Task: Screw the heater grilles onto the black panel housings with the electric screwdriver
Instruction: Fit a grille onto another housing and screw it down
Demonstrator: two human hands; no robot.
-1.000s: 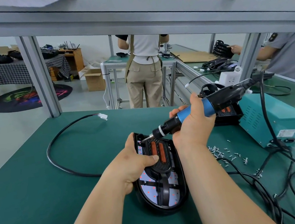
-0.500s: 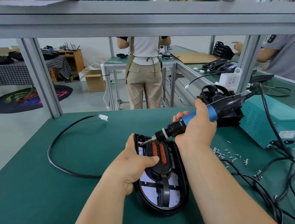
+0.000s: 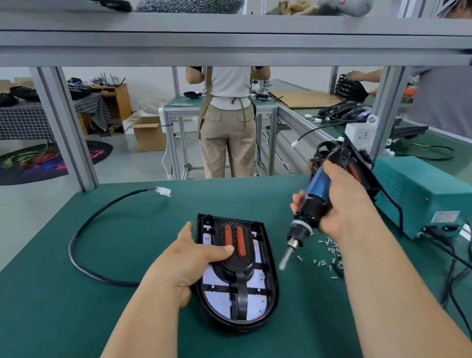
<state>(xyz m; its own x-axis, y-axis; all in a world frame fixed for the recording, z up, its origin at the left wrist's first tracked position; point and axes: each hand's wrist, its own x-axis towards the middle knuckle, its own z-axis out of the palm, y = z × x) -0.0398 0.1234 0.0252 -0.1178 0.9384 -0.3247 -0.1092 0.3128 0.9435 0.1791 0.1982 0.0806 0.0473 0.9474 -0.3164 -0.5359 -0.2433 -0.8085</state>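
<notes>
Black panel housing (image 3: pixel 268 268) lies flat on the green surface (image 3: pixel 69 338), open side up, rounded end toward the person, squared end away. Heater grille (image 3: pixel 236 266) sits inside it, with two orange bars at its far end.

Left hand (image 3: pixel 191 261) holds the housing at its left edge. The thumb lies straight across the grille, just short of the orange bars, and the fingers (image 3: pixel 184 296) curl down round the left rim.

Right hand (image 3: pixel 344 206) is off to the right of the housing, wrapped tight round the blue-and-black body of the electric screwdriver (image 3: pixel 309 211). The tool is tilted, bit pointing down and left. The tip is blurred, just beside the housing's right rim and apart from it. Cannot tell whether it touches the surface. Loose screws (image 3: pixel 328 252) lie scattered right beside the tip.

Left side: a black cable (image 3: pixel 85 245) loops on the surface, ending in a white connector (image 3: pixel 165 191) near the far edge. There is wide bare green between the loop, the housing and the near edge.

Right side is tighter. A teal power box (image 3: pixel 422 198) stands near the right edge, and dark cords (image 3: pixel 453 269) trail from it toward the person. A second black housing (image 3: pixel 342 148) stands tilted behind the right hand.

An aluminium post (image 3: pixel 70 132) rises at the far left corner, with a rail (image 3: pixel 209 40) crossing overhead.
</notes>
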